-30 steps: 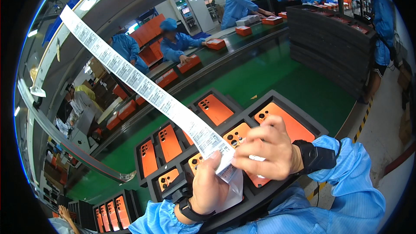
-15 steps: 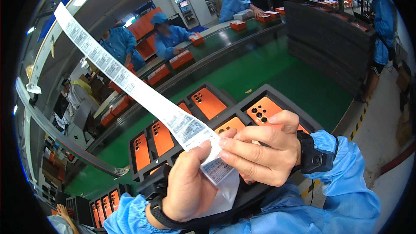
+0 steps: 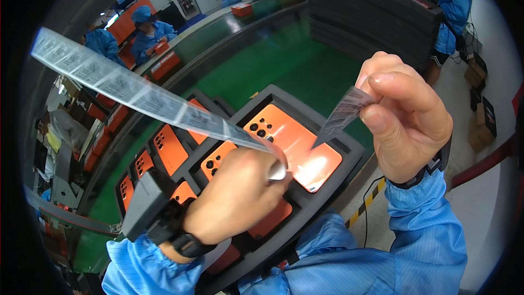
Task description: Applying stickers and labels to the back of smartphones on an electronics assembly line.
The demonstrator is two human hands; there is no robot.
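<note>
Label, small and printed, hangs right of the middle of the frame, clamped at its upper corner between the thumb and fingertips of the right hand. From that grip, the nearest orange phone lies lower and to the left, seated back side up in a recess of a black tray. The phone's long axis slants from its camera rings at the upper left to a glare-lit end at the lower right; the label's length slants the other way, from upper right to lower left, so the two directions cross. The label's free tip overlaps the phone in view, but whether it touches cannot be told. Of the two hands, the left hand is nearer to the phone, its knuckles just beside the lower-left long edge, while the right stands apart off the opposite edge. The left grip is closed around the near end of a long label strip, which curls at the fingers and runs to the upper left of the frame. Left of centre, more orange phones sit in their recesses; at the upper left, a co-worker in blue sits behind orange boxes.
</note>
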